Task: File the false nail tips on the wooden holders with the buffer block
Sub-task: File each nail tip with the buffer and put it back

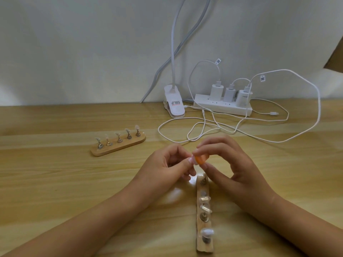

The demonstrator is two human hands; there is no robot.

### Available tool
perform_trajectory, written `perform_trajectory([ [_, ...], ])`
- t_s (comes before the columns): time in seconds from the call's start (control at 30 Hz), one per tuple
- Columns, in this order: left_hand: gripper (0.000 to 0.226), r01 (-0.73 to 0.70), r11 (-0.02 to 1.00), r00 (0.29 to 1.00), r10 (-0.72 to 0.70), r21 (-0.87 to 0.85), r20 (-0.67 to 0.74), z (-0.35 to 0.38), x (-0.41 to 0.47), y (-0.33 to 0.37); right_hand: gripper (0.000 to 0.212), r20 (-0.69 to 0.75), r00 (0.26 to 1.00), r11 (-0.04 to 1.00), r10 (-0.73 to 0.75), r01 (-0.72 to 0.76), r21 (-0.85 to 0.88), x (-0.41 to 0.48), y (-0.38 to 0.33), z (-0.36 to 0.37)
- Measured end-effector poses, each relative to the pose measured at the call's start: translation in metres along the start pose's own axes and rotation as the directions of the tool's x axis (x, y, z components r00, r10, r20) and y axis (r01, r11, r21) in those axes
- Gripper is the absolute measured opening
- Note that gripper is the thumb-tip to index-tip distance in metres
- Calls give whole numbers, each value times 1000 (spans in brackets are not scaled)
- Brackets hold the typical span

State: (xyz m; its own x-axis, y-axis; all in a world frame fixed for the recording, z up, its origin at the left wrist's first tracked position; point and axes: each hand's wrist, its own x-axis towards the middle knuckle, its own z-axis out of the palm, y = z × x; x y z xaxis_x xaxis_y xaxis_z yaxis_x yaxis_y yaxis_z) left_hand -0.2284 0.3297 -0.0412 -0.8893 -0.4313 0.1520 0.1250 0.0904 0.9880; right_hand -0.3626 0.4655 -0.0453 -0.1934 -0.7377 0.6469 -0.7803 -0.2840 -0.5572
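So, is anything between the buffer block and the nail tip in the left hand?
Nothing visible. The right hand pinches the orange buffer block directly against the pale tip, which the left hand pinches.

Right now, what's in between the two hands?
In the head view, a small orange buffer block, pinched by the right hand, meets a pale nail tip pinched by the left hand.

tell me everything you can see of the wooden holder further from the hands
The far wooden holder is a pale wood bar with rounded ends, lying on the table, angled with its right end further back. Five metal pegs stand in a row along it, each topped by a clear false nail tip. Only the table touches it.
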Motion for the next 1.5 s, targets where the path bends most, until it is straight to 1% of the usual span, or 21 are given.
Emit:
perform_trajectory([
  [0.03, 13, 2, 1000, 1000, -2, 5, 1, 0, 0, -1, 20, -14, 1000, 1000, 10, -10, 2, 0, 1, 0],
  [0.13, 7, 2, 1000, 1000, -2, 21, 2, -2, 1, -3, 23, -47, 994, 992, 100, -96, 86, 3, 1, -1],
  [0.27, 7, -41, 998, 999, 41, 37, 12, -2, 0, 0, 21, -15, 1000, 1000, 10, -10, 13, -1, 1, 1],
  [0.33, 10, -48, 996, 999, 48, 74, 6, -3, 1, -1, 23, -39, 997, 997, 72, -71, 39, 1, 3, -1],
  [0.4, 5, -59, 992, 998, 59, 108, 4, -4, 0, -1, 26, -37, 992, 991, 121, -119, 66, 2, 4, -2],
  [0.43, 1, -64, 991, 998, 63, 114, 11, -3, 0, 0, 27, -19, 995, 994, 99, -98, 54, 2, 3, -2],
  [0.5, 9, -73, 989, 997, 71, 130, 17, -2, -1, 1, 28, 27, 999, 1000, 25, -26, 15, 0, 0, -1],
  [0.53, 10, -73, 988, 997, 71, 135, 17, -2, -1, 1, 29, 32, 999, 1000, 16, -16, 3, 0, 0, -1],
  [0.6, 5, -69, 989, 998, 68, 129, 10, -3, 0, 1, 31, -1, 998, 998, 58, -58, -2, 2, 2, -2],
  [0.67, 8, -69, 988, 998, 70, 136, 1, -4, 0, -1, 31, -22, 996, 996, 92, -92, -6, 3, 3, -2],
  [0.8, 10, -91, 980, 996, 90, 177, 11, -3, 0, 1, 31, 15, 999, 999, 33, -33, -43, 0, 1, -1],
  [0.9, 9, -84, 980, 996, 85, 180, 1, -3, 0, 1, 31, -11, 996, 995, 89, -89, -37, 3, 3, -3],
  [0.93, 8, -84, 979, 996, 86, 185, -2, -3, 0, 1, 31, -4, 996, 996, 85, -85, -37, 3, 3, -4],
  [1.03, 8, -77, 978, 997, 82, 192, -16, -2, 0, 2, 32, 55, 998, 998, 16, -13, -55, -1, -1, -1],
  [1.07, 8, -70, 979, 997, 75, 190, -22, -1, 0, 3, 32, 55, 998, 998, 15, -11, -64, -1, 0, -1],
  [1.17, 7, -58, 979, 998, 64, 197, -25, -2, -1, 3, 32, 10, 997, 994, 72, -71, -88, 2, 4, -3],
  [1.2, 6, -57, 978, 998, 63, 199, -24, -1, -1, 3, 32, 9, 998, 993, 64, -63, -96, 2, 4, -3],
  [1.3, 6, -59, 978, 997, 65, 201, -27, -2, -1, 4, 30, 42, 998, 990, -45, 50, -133, -2, 1, -2],
  [1.33, 6, -53, 978, 998, 61, 201, -34, -2, -1, 4, 30, 43, 998, 988, -50, 55, -147, -2, 2, -2],
  [1.43, 6, -34, 978, 998, 44, 206, -46, -3, -1, 2, 33, 9, 999, 985, 49, -47, -166, 1, 7, -5],
  [1.5, 8, -30, 976, 998, 40, 217, -42, -3, -1, 1, 34, -12, 999, 983, 51, -53, -178, 1, 7, -6],
])
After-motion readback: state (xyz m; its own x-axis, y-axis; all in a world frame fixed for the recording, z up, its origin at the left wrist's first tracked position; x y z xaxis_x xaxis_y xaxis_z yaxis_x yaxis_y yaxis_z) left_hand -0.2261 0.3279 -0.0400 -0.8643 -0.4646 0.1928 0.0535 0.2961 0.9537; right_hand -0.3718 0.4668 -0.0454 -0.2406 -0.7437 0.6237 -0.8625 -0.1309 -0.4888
